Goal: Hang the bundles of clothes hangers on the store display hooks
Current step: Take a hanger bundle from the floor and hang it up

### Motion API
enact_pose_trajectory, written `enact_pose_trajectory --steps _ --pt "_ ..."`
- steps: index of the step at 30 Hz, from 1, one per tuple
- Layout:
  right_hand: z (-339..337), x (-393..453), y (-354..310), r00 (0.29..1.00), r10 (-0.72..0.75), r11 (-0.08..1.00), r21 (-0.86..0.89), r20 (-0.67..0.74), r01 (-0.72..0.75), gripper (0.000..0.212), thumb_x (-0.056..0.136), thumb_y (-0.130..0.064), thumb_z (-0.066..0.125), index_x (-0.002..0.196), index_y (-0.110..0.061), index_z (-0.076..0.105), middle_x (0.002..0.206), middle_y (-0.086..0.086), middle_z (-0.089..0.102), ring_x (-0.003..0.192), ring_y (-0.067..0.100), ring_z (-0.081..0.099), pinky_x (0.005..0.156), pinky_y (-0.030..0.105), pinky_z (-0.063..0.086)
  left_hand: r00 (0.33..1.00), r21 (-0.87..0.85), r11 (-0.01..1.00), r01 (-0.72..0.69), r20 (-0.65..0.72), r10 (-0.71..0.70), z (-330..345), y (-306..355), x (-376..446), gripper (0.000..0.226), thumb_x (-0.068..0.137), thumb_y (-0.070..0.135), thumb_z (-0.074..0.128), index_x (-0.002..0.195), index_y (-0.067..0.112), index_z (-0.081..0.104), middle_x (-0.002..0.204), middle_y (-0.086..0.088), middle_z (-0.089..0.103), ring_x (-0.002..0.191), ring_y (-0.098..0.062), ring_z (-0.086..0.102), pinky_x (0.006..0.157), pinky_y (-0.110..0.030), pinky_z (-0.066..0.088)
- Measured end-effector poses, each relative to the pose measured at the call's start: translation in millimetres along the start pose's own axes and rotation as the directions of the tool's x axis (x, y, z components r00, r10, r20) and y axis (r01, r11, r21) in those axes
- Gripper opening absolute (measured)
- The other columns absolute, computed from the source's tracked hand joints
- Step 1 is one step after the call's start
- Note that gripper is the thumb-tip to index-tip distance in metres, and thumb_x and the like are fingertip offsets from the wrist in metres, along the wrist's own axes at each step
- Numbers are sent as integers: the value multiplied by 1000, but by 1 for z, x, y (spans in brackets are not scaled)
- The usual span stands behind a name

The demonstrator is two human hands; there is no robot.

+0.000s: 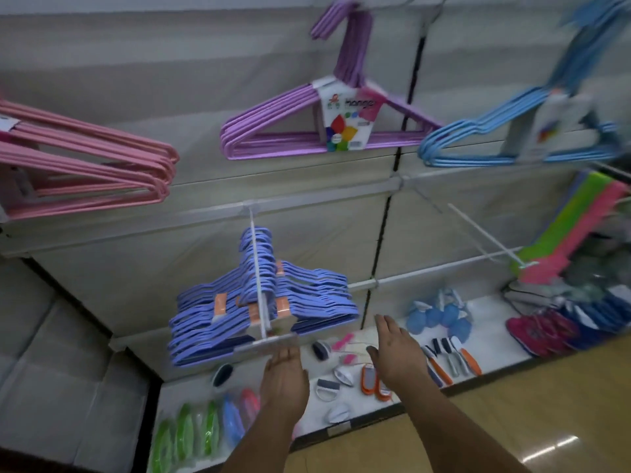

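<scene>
Store wall — one hook with periwinkle hanger bundles; left hand, right hand — grip slack, holding nothing.

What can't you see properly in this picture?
- Pink hangers: head view, cut off by the left edge.
- Light blue hangers: blurred, label unreadable.
- Purple hangers: their hook is cut off at the top edge.
- Left hand: fingertips hidden behind the hook's tag.
</scene>
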State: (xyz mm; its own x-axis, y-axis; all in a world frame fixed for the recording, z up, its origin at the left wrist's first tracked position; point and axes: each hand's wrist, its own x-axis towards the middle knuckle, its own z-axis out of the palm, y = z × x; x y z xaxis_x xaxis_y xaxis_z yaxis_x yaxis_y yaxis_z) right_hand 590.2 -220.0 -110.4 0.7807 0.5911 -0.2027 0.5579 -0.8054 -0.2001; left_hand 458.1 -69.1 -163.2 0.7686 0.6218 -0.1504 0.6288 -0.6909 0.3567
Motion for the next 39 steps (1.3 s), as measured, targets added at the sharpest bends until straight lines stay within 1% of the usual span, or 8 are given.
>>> enact_pose_trajectory --steps 4,11,16,20,23,28,30,39 --pt "-19 -49 71 987 155 988 33 -48 -154 61 100 -45 33 151 -17 15 158 3 22 138 23 33 111 33 31 985 77 982 -172 43 169 2 79 -10 64 102 35 30 153 10 0 161 -7 1 148 -20 8 118 -30 16" --pt "-61 -142 220 904 408 913 82 -128 -401 58 101 -48 27 147 -13 26 149 7 36 132 26 39 107 34 31 915 14 930 -367 184 358 23 250 -50 64 101 46 27 151 9 14 159 -8 15 146 -22 14 118 -34 16" --pt "-75 -214 311 804 574 818 151 -155 -555 57 100 -49 28 145 -14 30 146 6 41 128 27 44 104 36 34 808 -46 848 -529 279 519 52 350 -86 64 99 52 28 148 11 28 155 -9 27 143 -23 24 114 -37 25" --pt "-79 -270 365 721 677 734 206 -144 -648 58 100 -50 26 145 -13 30 145 7 41 127 28 45 101 36 35 718 -106 795 -598 371 589 81 420 -119 68 99 54 27 148 7 27 156 -12 26 142 -26 25 114 -40 26" --pt "-75 -313 404 634 764 640 262 -117 -723 56 100 -50 28 142 -13 34 143 9 43 125 29 46 97 37 38 627 -102 726 -680 434 647 106 471 -148 71 98 55 26 149 5 24 156 -13 23 143 -27 23 116 -40 23" --pt "-66 -368 455 490 866 492 340 -98 -802 59 99 -51 29 145 -15 32 146 8 41 129 28 43 100 37 38 487 -144 620 -771 493 721 147 542 -187 68 97 56 29 145 7 34 151 -13 34 137 -28 35 111 -41 32" --pt "-64 -385 476 426 901 425 372 -84 -825 60 99 -51 29 148 -16 29 149 6 38 131 28 41 101 37 37 429 -154 574 -804 517 740 162 570 -199 69 98 55 28 146 5 31 152 -14 32 139 -28 32 113 -39 28" --pt "-81 -394 573 254 965 256 385 -57 -887 57 101 -49 27 146 -14 31 145 8 42 127 27 46 98 36 39 282 -198 443 -875 535 796 209 693 -195 67 99 54 28 147 7 30 152 -10 32 139 -26 31 112 -40 30"
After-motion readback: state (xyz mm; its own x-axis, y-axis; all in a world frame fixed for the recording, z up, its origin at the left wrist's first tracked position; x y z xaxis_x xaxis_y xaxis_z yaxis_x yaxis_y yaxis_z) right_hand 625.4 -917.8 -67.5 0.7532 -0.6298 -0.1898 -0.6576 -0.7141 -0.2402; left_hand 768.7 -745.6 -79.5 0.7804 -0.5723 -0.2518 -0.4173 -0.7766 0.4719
